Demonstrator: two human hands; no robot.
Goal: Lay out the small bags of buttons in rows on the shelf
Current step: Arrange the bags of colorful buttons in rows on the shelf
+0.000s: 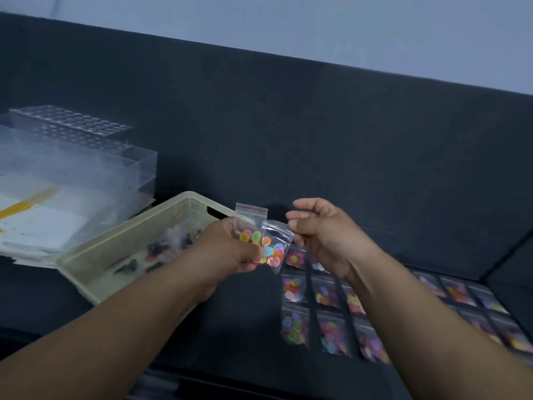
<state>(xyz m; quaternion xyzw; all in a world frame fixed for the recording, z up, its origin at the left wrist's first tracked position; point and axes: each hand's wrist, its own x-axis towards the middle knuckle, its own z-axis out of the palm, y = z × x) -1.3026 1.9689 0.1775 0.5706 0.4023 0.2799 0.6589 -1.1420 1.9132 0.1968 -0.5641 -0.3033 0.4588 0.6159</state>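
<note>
My left hand point(230, 252) grips two small clear zip bags of coloured buttons: one point(248, 223) stands upright with a red strip on top, the other point(275, 243) tilts to the right. My right hand point(320, 235) hovers just right of them with its fingers curled. Its fingertips meet the tilted bag's upper corner, and I cannot see whether they pinch it. Several bags of buttons point(294, 290) lie in rows on the dark shelf point(248, 307) below and right of my hands, partly hidden by my right forearm.
A cream plastic basket point(121, 246) holding more blurred bags sits at the left, under my left wrist. Behind it are clear plastic boxes point(86, 157) and white sheets point(43, 223). A dark back panel point(288, 125) rises behind the shelf.
</note>
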